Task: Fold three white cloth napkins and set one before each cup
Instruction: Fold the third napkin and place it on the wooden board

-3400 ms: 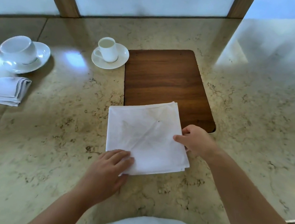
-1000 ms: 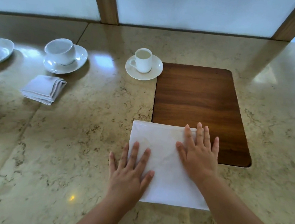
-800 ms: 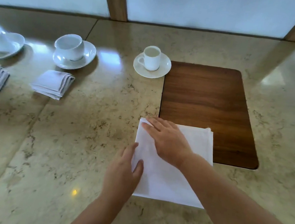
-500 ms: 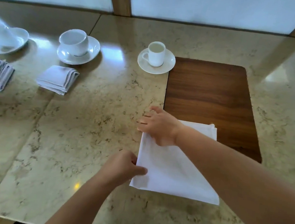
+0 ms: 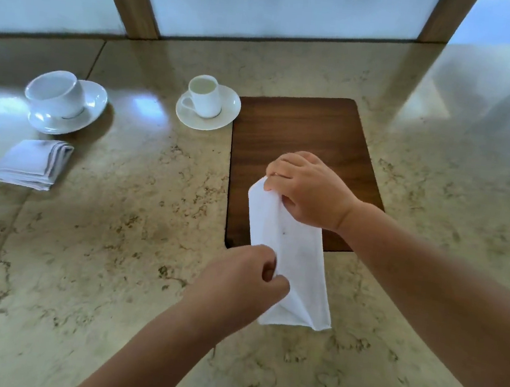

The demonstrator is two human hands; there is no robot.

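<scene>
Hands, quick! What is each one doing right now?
Left hand: closed, pinching the near part of the white cloth napkin.
Right hand: closed, gripping the napkin's far end.

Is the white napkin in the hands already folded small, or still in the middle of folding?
Mid-fold: the napkin is a long narrow strip, pinched by the left hand and right hand.
</scene>
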